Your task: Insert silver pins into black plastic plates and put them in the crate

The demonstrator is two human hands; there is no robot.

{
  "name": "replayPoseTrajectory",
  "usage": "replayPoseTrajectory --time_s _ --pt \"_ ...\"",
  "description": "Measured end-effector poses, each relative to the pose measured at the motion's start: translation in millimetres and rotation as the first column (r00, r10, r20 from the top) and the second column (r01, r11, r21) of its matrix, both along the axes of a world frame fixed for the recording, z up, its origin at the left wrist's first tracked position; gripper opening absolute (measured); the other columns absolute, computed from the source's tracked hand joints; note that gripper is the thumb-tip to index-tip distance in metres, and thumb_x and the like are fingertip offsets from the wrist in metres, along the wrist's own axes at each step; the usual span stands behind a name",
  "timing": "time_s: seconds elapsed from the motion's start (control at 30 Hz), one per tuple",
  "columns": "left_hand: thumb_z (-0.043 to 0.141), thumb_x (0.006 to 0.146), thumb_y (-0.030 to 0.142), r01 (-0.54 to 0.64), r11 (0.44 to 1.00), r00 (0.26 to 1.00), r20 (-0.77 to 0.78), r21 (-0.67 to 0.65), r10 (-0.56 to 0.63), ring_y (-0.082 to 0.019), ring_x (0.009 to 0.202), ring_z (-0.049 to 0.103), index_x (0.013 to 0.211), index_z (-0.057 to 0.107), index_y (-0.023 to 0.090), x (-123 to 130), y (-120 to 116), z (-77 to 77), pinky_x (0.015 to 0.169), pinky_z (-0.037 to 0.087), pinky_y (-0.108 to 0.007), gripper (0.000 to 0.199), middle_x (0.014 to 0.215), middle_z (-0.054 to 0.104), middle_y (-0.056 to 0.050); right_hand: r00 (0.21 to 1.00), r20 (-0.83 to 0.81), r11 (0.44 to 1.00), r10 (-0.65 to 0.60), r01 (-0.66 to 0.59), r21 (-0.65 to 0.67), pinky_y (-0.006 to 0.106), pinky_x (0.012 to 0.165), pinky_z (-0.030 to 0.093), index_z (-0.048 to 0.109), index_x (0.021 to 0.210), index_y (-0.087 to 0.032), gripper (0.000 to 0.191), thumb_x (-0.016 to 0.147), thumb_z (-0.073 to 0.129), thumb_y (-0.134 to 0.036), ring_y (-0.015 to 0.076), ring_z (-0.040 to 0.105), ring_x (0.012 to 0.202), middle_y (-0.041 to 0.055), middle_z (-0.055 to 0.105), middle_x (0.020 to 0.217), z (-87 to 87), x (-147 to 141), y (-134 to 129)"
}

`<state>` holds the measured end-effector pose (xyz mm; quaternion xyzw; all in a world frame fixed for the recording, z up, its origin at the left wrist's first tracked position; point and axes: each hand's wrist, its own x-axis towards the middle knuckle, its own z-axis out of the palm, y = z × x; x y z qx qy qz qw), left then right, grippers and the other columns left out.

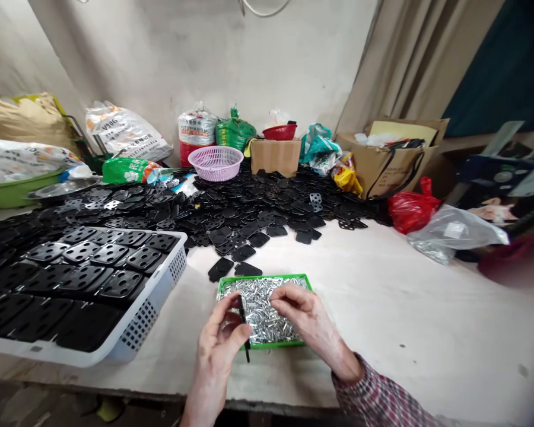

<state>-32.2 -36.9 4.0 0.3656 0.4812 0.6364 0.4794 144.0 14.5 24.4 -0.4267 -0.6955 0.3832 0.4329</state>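
My left hand (pixel 218 350) is raised at the near edge of a green tray (pixel 267 277), with a thin black rod or strip (pixel 244 326) upright between its thumb and fingers. The tray is heaped with small silver metal pins (pixel 258 308). My right hand (pixel 302 314) hangs just above the pins, its fingertips pinched together, and whatever they hold is hidden. A checked sleeve (pixel 378 397) covers my right forearm. Two loose black plates (pixel 220 268) lie just beyond the tray.
To the left, a white perforated crate (pixel 160 302) holds black plates with holes. A large heap of similar plates (pixel 258 204) covers the back of the white table (pixel 404 308). Behind stand a pink basket (pixel 216 163), cardboard boxes (pixel 271 157) and several plastic bags.
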Motion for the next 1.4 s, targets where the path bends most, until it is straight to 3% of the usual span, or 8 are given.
replayPoseTrajectory --time_s 0.17,0.4,0.57,0.73,0.93,1.1,1.27,1.4 --pt "0.08 0.069 0.039 0.056 0.998 0.962 -0.266 -0.022 -0.06 -0.022 0.089 0.062 0.119 0.065 0.025 1 6 -2.3 0.078 0.052 -0.032 0.054 0.107 0.068 -0.006 0.94 -0.328 0.971 0.098 -0.162 -0.174 0.025 0.064 0.048 0.07 0.086 -0.018 0.012 0.083 0.064 -0.028 0.0134 0.057 0.068 -0.0006 0.062 0.071 20.3 -17 -11" --pt "0.077 0.072 0.042 0.066 0.997 0.898 -0.437 0.031 -0.046 -0.027 0.104 0.06 0.12 0.064 0.026 4 8 -1.2 0.086 0.05 -0.037 0.052 0.126 0.061 -0.008 0.961 -0.267 0.99 0.075 -0.105 -0.098 0.024 0.067 0.05 0.07 0.079 -0.019 0.004 0.08 0.069 -0.023 0.0142 0.06 0.073 -0.0003 0.067 0.075 20.9 -22 -15" --pt "0.079 0.07 0.041 0.04 0.999 0.898 -0.44 0.023 -0.026 -0.025 0.096 0.061 0.119 0.065 0.026 5 9 -2.0 0.085 0.05 -0.037 0.053 0.118 0.065 -0.007 0.937 -0.336 0.968 0.099 -0.169 -0.187 0.025 0.072 0.054 0.074 0.091 -0.02 0.014 0.079 0.067 -0.02 0.0161 0.065 0.082 0.0017 0.071 0.087 17.1 -15 -15" --pt "0.078 0.07 0.038 0.067 0.997 0.908 -0.417 0.033 -0.047 -0.024 0.094 0.059 0.115 0.068 0.026 8 10 3.2 0.081 0.048 -0.034 0.047 0.114 0.066 -0.007 0.978 -0.187 0.995 0.096 -0.102 -0.021 0.025 0.071 0.054 0.071 0.112 -0.025 0.032 0.084 0.06 -0.015 0.0138 0.063 0.077 -0.0005 0.069 0.082 13.1 -12 -19" --pt "0.08 0.065 0.045 0.072 0.996 0.946 -0.311 -0.057 -0.086 -0.019 0.076 0.057 0.113 0.069 0.021 13 11 9.3 0.07 0.047 -0.032 0.055 0.097 0.068 -0.006 0.946 -0.323 0.995 -0.039 0.007 -0.098 0.029 0.074 0.056 0.074 0.084 -0.019 0.008 0.078 0.071 -0.023 0.0177 0.067 0.078 0.0025 0.073 0.081 17.6 -12 -19" --pt "0.079 0.066 0.046 0.065 0.994 0.934 -0.345 -0.086 -0.091 -0.019 0.075 0.056 0.114 0.069 0.02 16 10 12.3 0.069 0.046 -0.031 0.056 0.095 0.067 -0.006 0.926 -0.371 0.991 -0.068 0.02 -0.133 0.028 0.074 0.054 0.074 0.078 -0.018 0.008 0.077 0.073 -0.026 0.0169 0.066 0.076 0.0019 0.072 0.077 15.4 -9 -17" --pt "0.079 0.066 0.047 0.106 0.99 0.932 -0.338 -0.089 -0.13 -0.017 0.072 0.055 0.113 0.068 0.02 19 7 14.3 0.068 0.046 -0.03 0.055 0.092 0.067 -0.004 0.932 -0.36 0.999 -0.036 0.025 -0.033 0.027 0.075 0.053 0.073 0.078 -0.02 0.005 0.079 0.072 -0.024 0.0169 0.065 0.08 0.0015 0.07 0.081 14.9 -6 -19" --pt "0.077 0.069 0.046 0.171 0.978 0.937 -0.287 -0.118 -0.199 -0.019 0.079 0.058 0.111 0.068 0.021 21 5 18.5 0.07 0.048 -0.029 0.05 0.098 0.069 -0.005 0.97 -0.241 0.984 -0.003 0.045 0.17 0.029 0.073 0.054 0.07 0.075 -0.02 0.009 0.084 0.068 -0.021 0.0175 0.064 0.078 0.0028 0.069 0.08 17.9 -7 -19"
